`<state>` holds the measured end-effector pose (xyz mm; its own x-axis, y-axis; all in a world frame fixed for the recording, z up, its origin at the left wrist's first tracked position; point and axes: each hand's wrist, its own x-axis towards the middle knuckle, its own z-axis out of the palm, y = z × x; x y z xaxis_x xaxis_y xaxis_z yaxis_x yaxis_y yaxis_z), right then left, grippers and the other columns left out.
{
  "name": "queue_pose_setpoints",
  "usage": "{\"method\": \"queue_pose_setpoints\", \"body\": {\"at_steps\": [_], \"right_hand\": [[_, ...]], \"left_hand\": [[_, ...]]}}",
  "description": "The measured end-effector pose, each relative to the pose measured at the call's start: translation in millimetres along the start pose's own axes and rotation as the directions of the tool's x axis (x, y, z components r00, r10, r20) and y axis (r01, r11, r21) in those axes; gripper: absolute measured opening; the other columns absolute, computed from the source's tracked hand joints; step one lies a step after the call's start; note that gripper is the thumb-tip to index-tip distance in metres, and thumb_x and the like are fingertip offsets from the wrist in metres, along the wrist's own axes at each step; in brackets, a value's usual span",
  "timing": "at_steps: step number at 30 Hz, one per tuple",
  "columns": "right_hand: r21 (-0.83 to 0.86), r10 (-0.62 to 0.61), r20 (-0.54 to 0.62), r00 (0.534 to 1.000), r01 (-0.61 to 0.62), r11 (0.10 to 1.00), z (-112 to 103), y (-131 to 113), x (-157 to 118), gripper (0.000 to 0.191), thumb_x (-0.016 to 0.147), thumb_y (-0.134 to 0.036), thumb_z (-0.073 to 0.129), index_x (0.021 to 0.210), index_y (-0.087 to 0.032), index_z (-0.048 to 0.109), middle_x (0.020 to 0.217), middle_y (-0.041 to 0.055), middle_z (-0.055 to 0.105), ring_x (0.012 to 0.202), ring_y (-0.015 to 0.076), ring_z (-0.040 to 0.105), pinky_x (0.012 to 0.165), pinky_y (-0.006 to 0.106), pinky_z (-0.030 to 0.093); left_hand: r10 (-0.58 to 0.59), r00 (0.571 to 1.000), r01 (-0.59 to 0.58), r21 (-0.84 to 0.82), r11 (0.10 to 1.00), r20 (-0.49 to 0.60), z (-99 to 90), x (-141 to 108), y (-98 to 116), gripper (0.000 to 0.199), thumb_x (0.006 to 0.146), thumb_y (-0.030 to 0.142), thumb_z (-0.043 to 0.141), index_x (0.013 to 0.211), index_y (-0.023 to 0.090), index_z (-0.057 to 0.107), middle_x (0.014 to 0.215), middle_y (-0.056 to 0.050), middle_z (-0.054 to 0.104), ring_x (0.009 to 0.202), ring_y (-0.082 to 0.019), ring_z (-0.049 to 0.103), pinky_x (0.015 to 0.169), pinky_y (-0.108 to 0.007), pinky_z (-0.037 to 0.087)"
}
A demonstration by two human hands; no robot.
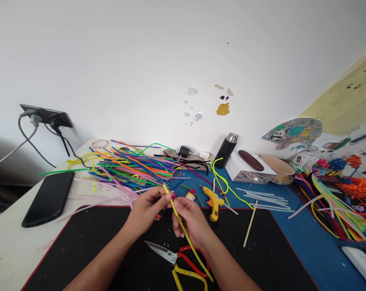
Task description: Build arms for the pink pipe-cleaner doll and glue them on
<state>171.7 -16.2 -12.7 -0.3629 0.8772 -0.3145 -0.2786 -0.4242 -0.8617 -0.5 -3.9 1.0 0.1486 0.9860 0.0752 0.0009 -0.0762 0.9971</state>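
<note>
Above the black mat, my left hand (149, 208) is closed in a pinch on a yellow pipe cleaner (185, 234) near its upper end. Close beside it, my right hand (187, 216) has its thumb and fingers pressed together at the same pipe cleaner, whose long end hangs down past the right wrist. A small magenta piece (172, 195) shows between the two hands, mostly hidden by the fingers. Below the hands lie scissors (172, 258) with one red and one yellow handle, blades pointing left.
A heap of colourful pipe cleaners (134, 165) lies behind my hands. A yellow glue gun (212, 201), clear glue sticks (264, 199), a wooden stick (250, 224) and a black bottle (227, 149) are to the right. A phone (49, 198) lies at left on the black mat's (88, 242) far side.
</note>
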Motion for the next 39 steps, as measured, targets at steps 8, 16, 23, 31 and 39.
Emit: {"method": "queue_pose_setpoints", "body": {"at_steps": [8,16,23,31,39], "right_hand": [[0.056,0.040,0.089,0.995,-0.045,0.997,-2.2,0.2,4.6,0.053,0.084,-0.067,0.079,0.088,-0.016,0.066,0.046,-0.0073,0.055,0.031,0.0078,0.048,0.032,0.017,0.024],[0.139,0.013,0.189,0.982,-0.040,0.989,-2.2,1.3,2.1,0.045,0.085,-0.058,0.082,0.081,-0.018,0.063,0.049,-0.0067,0.057,0.032,0.0083,0.049,0.033,0.017,0.025],[0.172,-0.067,0.018,0.998,0.062,0.983,-18.2,-1.2,-4.3,0.047,0.085,-0.059,0.082,0.079,-0.018,0.061,0.053,-0.0060,0.057,0.034,0.0061,0.046,0.035,0.017,0.024],[0.112,-0.046,-0.013,0.999,0.047,0.993,-24.3,-4.1,-3.4,0.049,0.080,-0.059,0.086,0.076,-0.018,0.059,0.052,-0.0065,0.055,0.035,0.0047,0.042,0.036,0.017,0.021],[-0.060,-0.133,-0.050,0.990,0.130,0.990,-27.0,-1.9,-3.4,0.047,0.083,-0.060,0.083,0.080,-0.018,0.060,0.055,-0.0063,0.057,0.036,0.0045,0.040,0.036,0.017,0.022]], "left_hand": [[-0.040,0.999,0.044,-0.145,0.988,0.026,-2.7,2.5,6.7,0.042,0.085,0.060,0.076,0.078,0.019,0.065,0.072,-0.001,0.067,0.066,-0.017,0.063,0.065,-0.029,0.053],[-0.033,0.999,0.038,-0.158,0.987,0.038,-8.1,4.0,2.1,0.043,0.086,0.061,0.076,0.087,0.018,0.072,0.073,-0.002,0.069,0.067,-0.017,0.063,0.064,-0.028,0.051],[-0.070,0.997,0.072,-0.162,0.984,0.018,-6.5,5.1,-10.6,0.038,0.092,0.056,0.073,0.090,0.018,0.071,0.073,-0.003,0.071,0.067,-0.016,0.063,0.065,-0.028,0.049],[-0.071,0.997,0.071,-0.165,0.984,0.003,-4.0,5.5,-12.2,0.029,0.090,0.046,0.078,0.091,0.019,0.066,0.073,0.001,0.068,0.067,-0.014,0.062,0.064,-0.025,0.048],[-0.141,0.987,0.121,-0.209,0.970,-0.082,-8.0,8.6,-6.8,0.048,0.084,0.048,0.084,0.121,0.019,0.071,0.074,0.000,0.071,0.070,-0.016,0.066,0.065,-0.026,0.051]]}}
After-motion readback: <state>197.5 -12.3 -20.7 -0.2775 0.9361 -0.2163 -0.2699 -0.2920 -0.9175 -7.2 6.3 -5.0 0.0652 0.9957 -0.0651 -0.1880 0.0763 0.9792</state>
